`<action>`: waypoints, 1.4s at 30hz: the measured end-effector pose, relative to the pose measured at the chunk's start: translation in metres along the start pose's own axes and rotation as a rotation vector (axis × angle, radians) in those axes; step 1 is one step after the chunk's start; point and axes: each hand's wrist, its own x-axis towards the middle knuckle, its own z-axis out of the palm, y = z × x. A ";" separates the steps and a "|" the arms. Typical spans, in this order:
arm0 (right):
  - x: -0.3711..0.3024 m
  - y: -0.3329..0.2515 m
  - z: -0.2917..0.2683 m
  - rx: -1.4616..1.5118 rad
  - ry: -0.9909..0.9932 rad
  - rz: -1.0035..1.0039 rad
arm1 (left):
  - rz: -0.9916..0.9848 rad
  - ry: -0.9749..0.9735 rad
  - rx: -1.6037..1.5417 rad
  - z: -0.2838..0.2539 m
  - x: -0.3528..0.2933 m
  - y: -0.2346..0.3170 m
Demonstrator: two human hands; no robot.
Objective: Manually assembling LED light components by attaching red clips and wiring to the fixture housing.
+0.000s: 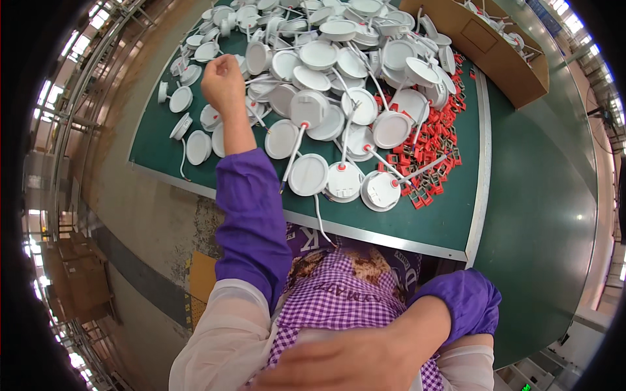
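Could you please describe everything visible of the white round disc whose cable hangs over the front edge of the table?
The white disc looks like plastic, with a narrow rim around its plain, upturned face. It lies near the front of the green table, crowded by similar pieces, some apparently touching it. Its pale cable emerges at the near side, crosses the metal edge and hangs beyond. The underside is hidden. Neither the left hand nor the right hand touches it.

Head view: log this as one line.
left hand: curled, by white discs | right hand: blurred, before checkered apron | red parts: beside discs
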 end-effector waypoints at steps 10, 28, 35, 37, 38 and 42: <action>-0.036 0.131 -0.030 -0.944 -0.135 0.441 | 0.173 0.082 -0.228 -0.084 0.067 0.029; -0.070 0.167 -0.037 -1.191 -0.116 0.526 | -0.307 -0.097 -0.272 -0.082 -0.028 -0.063; -0.082 0.133 -0.044 -1.163 -0.023 0.536 | -0.057 0.122 0.135 -0.047 -0.088 -0.036; -0.092 0.119 -0.048 -1.175 0.032 0.528 | -0.034 0.136 0.142 -0.036 -0.099 -0.024; -0.101 0.114 -0.048 -1.139 0.098 0.519 | -0.050 0.139 0.206 -0.034 -0.102 -0.021; -0.132 0.086 -0.052 -1.118 0.370 0.537 | -0.052 0.051 0.357 -0.050 -0.102 -0.021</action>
